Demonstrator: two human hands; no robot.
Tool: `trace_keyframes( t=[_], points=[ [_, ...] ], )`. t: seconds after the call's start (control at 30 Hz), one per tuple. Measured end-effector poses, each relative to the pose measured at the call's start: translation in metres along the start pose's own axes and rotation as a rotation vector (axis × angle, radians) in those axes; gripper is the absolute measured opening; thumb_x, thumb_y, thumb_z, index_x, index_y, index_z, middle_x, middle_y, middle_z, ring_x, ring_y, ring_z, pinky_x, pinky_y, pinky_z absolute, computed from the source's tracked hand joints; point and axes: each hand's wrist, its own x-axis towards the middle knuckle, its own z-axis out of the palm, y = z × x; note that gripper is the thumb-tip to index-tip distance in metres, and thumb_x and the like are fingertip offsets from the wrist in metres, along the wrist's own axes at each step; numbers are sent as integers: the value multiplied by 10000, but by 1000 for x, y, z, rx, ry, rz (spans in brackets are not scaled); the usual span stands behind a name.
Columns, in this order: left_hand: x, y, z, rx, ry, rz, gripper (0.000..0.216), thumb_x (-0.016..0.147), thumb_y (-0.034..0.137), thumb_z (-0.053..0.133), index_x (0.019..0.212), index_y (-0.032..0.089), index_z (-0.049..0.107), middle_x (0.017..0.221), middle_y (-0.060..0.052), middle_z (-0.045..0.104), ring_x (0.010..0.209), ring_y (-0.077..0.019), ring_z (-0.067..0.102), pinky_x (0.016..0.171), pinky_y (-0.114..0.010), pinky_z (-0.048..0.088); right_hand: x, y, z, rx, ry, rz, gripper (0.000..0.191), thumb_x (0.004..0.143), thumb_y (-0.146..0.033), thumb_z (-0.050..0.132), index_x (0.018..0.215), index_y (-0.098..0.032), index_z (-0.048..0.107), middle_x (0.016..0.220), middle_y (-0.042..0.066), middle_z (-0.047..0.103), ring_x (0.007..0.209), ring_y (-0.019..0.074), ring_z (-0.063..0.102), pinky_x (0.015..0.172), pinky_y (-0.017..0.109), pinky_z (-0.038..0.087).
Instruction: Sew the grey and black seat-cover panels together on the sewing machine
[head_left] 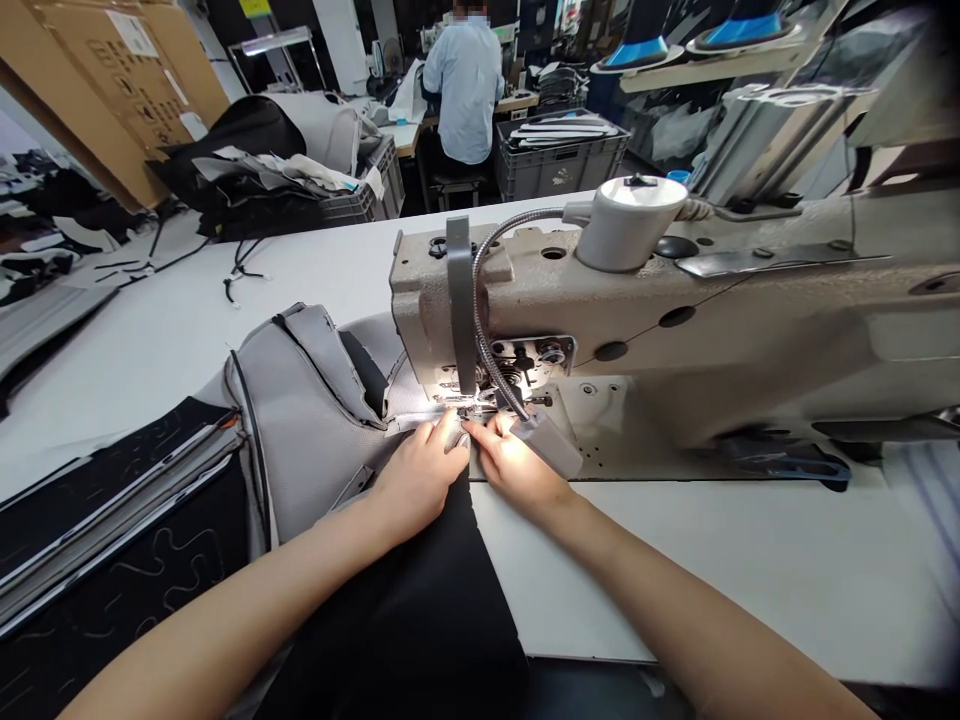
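Grey fabric cover (315, 440) lies left of and partly under the head of the sewing machine (525, 290), its edge brought to the lit presser area; a black panel (442, 600) hangs toward the near side, over the bench (765, 540) edge. Left hand (416, 470) grips the grey material, thumb against fingers, close by the needle area, probably to keep the layers together and flat. Right hand (525, 470) comes in from the near right, fingertips touching the same edge; whether it pinches or only presses, cannot tell. Both hands sit just short of the presser, on the near side, a position that likely gives fine steering while keeping fingers off the needle. Bulk of the cover, with a dark section (180, 560) that seems joined to it, spreads left on the bench, presumably because there is room there and its weight then drags less at the edge. Small lamp (553, 447) on a flexible conduit (478, 290) is bent down beside the right hand, apparently to light the contact point. Thread cones (645, 50) stand far right on a rack, out of the cloth's way.
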Motion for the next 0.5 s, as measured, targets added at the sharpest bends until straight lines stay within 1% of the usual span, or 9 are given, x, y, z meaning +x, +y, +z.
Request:
trace_keyframes(
  t=[0.07,0.13,0.27,0.4,0.5],
  points=[
    [1,2,-1,10,-45,-20,422,720,-24,431,1080,129,590,1395,-163,379,1037,-269,512,822,-391,495,-1,0,0,1,4,3,370,878,-141,414,1177,-201,623,933,90,608,842,209,528,892,357,381],
    [3,2,-3,14,-75,-12,494,716,-31,423,1166,122,559,1360,-159,426,1057,-271,508,840,-384,496,-1,0,0,6,3,3,376,884,-140,406,1193,-200,611,963,94,600,869,209,526,874,334,396],
    [4,0,-5,9,-66,16,548,732,-32,410,1263,71,498,1331,-168,472,1096,-279,500,895,-381,482,-1,-3,1,-8,-2,9,386,892,-145,400,1213,-220,600,931,88,582,851,209,522,871,346,403],
    [4,-1,-3,11,-72,14,570,743,-28,402,1303,53,468,1379,-165,447,1129,-285,494,912,-377,478,2,-7,0,-34,-8,31,385,910,-166,396,1236,-218,594,871,88,566,732,184,508,809,337,425],
    [4,-1,-1,8,-71,3,553,751,-23,395,1291,58,487,1381,-159,451,1126,-280,502,925,-375,471,2,-8,1,-45,2,43,372,917,-173,394,1217,-199,612,875,95,568,721,182,514,806,337,428]
  ],
)
